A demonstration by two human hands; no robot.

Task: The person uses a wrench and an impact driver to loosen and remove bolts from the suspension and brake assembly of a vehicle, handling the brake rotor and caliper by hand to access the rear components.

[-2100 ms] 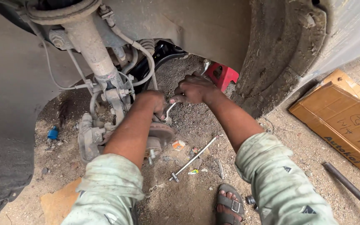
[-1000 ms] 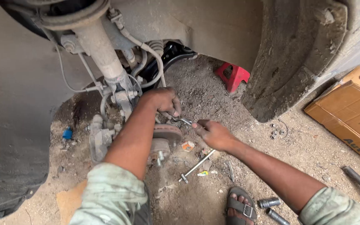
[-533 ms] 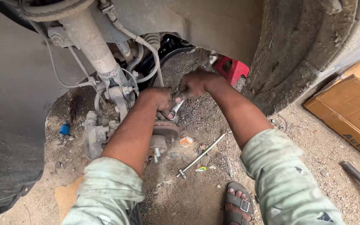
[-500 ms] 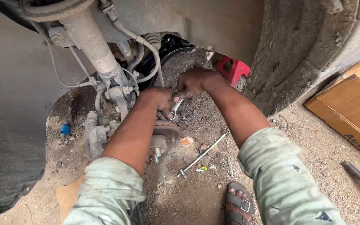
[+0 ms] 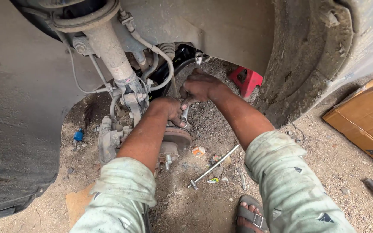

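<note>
Left hand (image 5: pixel 169 111) clenched at hub (image 5: pixel 175 140); right hand (image 5: pixel 199 86) gripping spanner (image 5: pixel 184 115). Open dirt at 5 o'clock; strut (image 5: pixel 113 56) crowds 10.

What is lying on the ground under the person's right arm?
Under the right forearm, a long metal T-bar tool lies on the sandy ground, with a small orange scrap and bits of debris nearby. The sleeve covers whatever lies closer to the person.
</note>
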